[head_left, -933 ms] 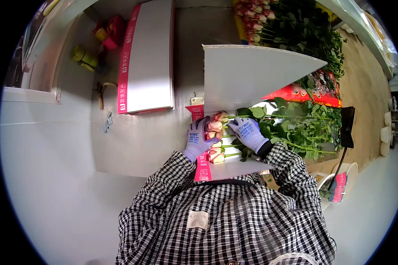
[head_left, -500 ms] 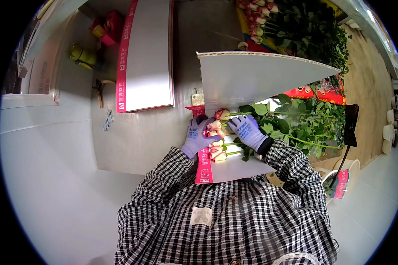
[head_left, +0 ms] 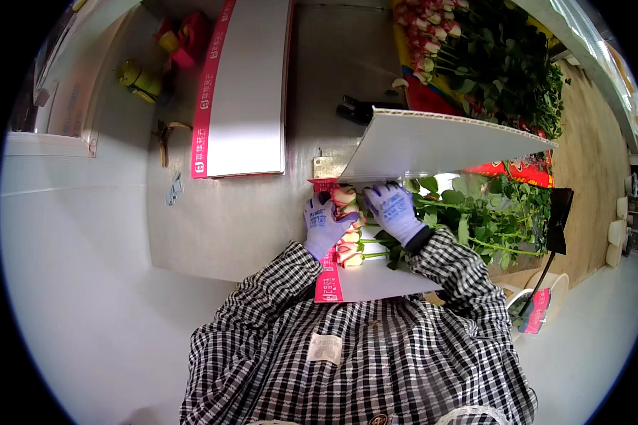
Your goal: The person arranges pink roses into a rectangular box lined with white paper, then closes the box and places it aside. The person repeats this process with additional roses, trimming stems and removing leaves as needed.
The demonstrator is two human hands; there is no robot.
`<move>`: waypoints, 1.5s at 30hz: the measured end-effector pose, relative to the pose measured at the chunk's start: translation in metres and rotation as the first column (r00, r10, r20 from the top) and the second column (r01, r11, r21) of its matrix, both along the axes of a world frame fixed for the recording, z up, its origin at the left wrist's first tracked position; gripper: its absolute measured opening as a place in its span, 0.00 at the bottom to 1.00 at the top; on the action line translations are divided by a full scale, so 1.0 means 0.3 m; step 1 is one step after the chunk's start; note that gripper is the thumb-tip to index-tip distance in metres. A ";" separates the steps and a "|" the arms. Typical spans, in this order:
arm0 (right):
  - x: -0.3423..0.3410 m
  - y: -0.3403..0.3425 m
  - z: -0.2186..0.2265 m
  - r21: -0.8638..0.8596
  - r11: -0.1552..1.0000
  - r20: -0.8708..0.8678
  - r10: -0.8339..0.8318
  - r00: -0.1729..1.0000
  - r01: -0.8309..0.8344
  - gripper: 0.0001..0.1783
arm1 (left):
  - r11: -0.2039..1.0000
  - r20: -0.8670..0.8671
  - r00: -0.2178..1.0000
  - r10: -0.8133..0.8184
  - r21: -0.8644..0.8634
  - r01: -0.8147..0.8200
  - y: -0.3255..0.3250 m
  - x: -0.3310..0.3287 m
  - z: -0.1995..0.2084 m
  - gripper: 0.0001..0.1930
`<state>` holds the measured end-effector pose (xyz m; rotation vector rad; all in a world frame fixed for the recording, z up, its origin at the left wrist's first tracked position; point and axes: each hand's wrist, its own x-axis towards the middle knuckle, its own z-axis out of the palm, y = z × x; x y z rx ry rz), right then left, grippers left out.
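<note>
The roses [head_left: 349,253] lie on the cardboard [head_left: 383,285], probably light, easily bruised and best held by their stems [head_left: 375,254], left hand [head_left: 325,225] cupped at the blooms [head_left: 344,195], right hand [head_left: 393,211] over stems, both grips unclear.

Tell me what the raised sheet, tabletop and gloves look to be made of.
Raised sheet: corrugated cardboard with a smooth, matte grey face; the ridged core shows along its top edge. Tabletop: probably metal, dull and brushed-looking, judging by its grey sheen. Gloves: likely knitted fabric, matte lilac; the darker purple areas may be a rubbery coating.
</note>
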<state>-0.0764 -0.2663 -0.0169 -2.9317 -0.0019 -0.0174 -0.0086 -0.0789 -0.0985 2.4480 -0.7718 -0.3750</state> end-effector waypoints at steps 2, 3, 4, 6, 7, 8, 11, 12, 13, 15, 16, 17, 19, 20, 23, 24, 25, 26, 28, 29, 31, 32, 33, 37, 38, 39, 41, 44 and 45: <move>-0.006 -0.012 -0.095 -0.070 0.997 0.074 0.040 0.996 -0.034 0.22 | 1.000 0.155 0.988 -0.015 0.013 0.013 -0.017 -0.006 0.068 0.20; -0.013 -0.018 -0.121 -0.072 0.997 0.041 0.023 0.999 -0.020 0.21 | 1.000 0.103 0.995 0.000 -0.007 0.001 -0.031 0.002 0.089 0.19; -0.005 -0.018 -0.124 -0.099 0.995 0.038 0.036 0.999 -0.032 0.21 | 1.000 0.053 0.998 0.022 -0.020 -0.021 -0.026 0.005 0.102 0.19; 0.012 -0.019 -0.131 -0.152 0.987 0.030 0.056 0.998 -0.051 0.20 | 0.992 0.075 0.992 0.098 -0.082 -0.092 -0.022 -0.004 0.129 0.17; 0.013 -0.022 -0.127 -0.168 0.984 0.032 0.072 0.997 -0.065 0.20 | 0.996 0.009 0.997 0.075 -0.057 -0.075 -0.019 -0.004 0.121 0.19; 0.014 -0.024 -0.123 -0.183 0.980 0.032 0.086 0.996 -0.079 0.19 | 0.998 -0.057 0.997 0.053 -0.033 -0.055 -0.016 -0.001 0.112 0.21; 0.015 -0.042 -0.123 -0.240 0.964 0.041 0.126 0.991 -0.113 0.18 | 0.997 -0.089 0.995 0.048 -0.059 -0.053 -0.025 -0.001 0.113 0.22; 0.015 -0.049 -0.126 -0.260 0.958 0.044 0.139 0.989 -0.123 0.18 | 0.995 -0.072 0.996 0.057 -0.084 -0.063 -0.030 -0.002 0.119 0.22; 0.020 -0.050 -0.128 -0.260 0.957 0.067 0.151 0.986 -0.129 0.17 | 0.986 -0.022 0.994 0.107 -0.128 -0.109 -0.029 -0.008 0.112 0.24; 0.031 -0.046 -0.133 -0.260 0.955 0.111 0.174 0.978 -0.140 0.15 | 0.956 0.071 0.975 0.213 -0.223 -0.192 -0.030 -0.024 0.099 0.28; 0.035 -0.046 -0.137 -0.265 0.955 0.120 0.171 0.978 -0.134 0.14 | 0.957 0.083 0.975 0.205 -0.227 -0.182 -0.034 -0.023 0.110 0.30; 0.038 -0.045 -0.141 -0.270 0.954 0.129 0.167 0.978 -0.127 0.14 | 0.958 0.094 0.976 0.196 -0.232 -0.170 -0.038 -0.022 0.121 0.32; 0.046 -0.041 -0.152 -0.276 0.954 0.151 0.166 0.974 -0.119 0.12 | 0.967 0.078 0.985 0.157 -0.213 -0.137 -0.043 -0.014 0.142 0.34; 0.051 -0.037 -0.159 -0.277 0.954 0.165 0.168 0.972 -0.118 0.11 | 0.975 0.050 0.991 0.126 -0.189 -0.114 -0.043 -0.001 0.152 0.34; 0.058 -0.029 -0.151 -0.178 0.977 0.140 0.139 0.980 -0.114 0.14 | 0.989 0.188 0.981 0.050 -0.144 -0.022 -0.027 0.027 0.130 0.31; 0.058 -0.032 -0.143 -0.108 0.989 0.154 0.120 0.981 -0.104 0.14 | 0.991 0.270 0.963 0.024 -0.130 0.012 -0.019 0.035 0.116 0.30; 0.055 -0.030 -0.135 -0.033 0.995 0.171 0.097 0.981 -0.093 0.15 | 0.992 0.209 0.978 0.020 -0.127 0.006 -0.008 0.041 0.118 0.29; 0.030 -0.017 -0.037 0.286 0.958 0.043 -0.033 0.999 0.019 0.16 | 0.992 0.148 0.988 0.034 -0.123 -0.016 0.012 0.045 0.126 0.29; 0.038 -0.083 0.164 0.779 0.492 -0.242 -0.336 0.910 0.389 0.19 | 0.997 -0.012 1.000 -0.005 -0.080 0.004 0.010 0.093 0.145 0.29; 0.032 -0.115 0.222 0.885 0.153 -0.317 -0.495 0.809 0.440 0.21 | 1.000 -0.155 0.988 0.006 -0.026 -0.011 0.009 0.099 0.136 0.29; 0.065 -0.091 0.264 0.935 0.307 0.021 -0.552 0.833 0.180 0.23 | 0.986 -0.106 0.992 0.063 -0.148 -0.078 0.051 0.084 0.009 0.30; 0.083 -0.074 0.296 0.943 0.303 0.050 -0.540 0.840 0.139 0.23 | 0.991 -0.074 0.996 0.053 -0.121 -0.062 0.039 0.085 0.042 0.30; 0.088 -0.082 0.313 0.945 0.297 0.042 -0.527 0.849 0.137 0.22 | 0.994 -0.041 0.998 0.043 -0.094 -0.047 0.025 0.087 0.074 0.31; -0.064 -0.178 0.328 0.882 0.470 0.105 -0.106 0.989 -0.043 0.16 | 0.896 -0.622 0.778 -0.090 -0.391 -0.209 0.026 0.081 -0.092 0.25; -0.127 -0.185 0.308 0.850 0.526 -0.004 0.007 1.000 0.000 0.18 | 0.757 -0.900 0.375 -0.222 -0.401 -0.515 0.033 0.073 -0.192 0.19; -0.181 -0.170 0.262 0.816 0.577 -0.119 0.118 0.986 0.030 0.21 | 0.630 -0.921 0.358 -0.155 -0.371 -0.682 0.028 0.071 -0.229 0.19; -0.237 -0.163 0.160 0.830 0.541 -0.314 0.259 0.913 0.132 0.25 | 0.674 -0.883 0.465 -0.056 -0.377 -0.635 0.016 0.106 -0.139 0.19; -0.273 -0.154 0.055 0.793 0.602 -0.378 0.368 0.850 0.093 0.29 | 0.797 -0.824 0.564 -0.056 -0.377 -0.471 0.088 0.219 0.032 0.20; -0.271 -0.150 0.015 0.786 0.614 -0.381 0.391 0.838 0.071 0.29 | 0.781 -0.841 0.538 -0.054 -0.371 -0.502 0.116 0.235 0.041 0.20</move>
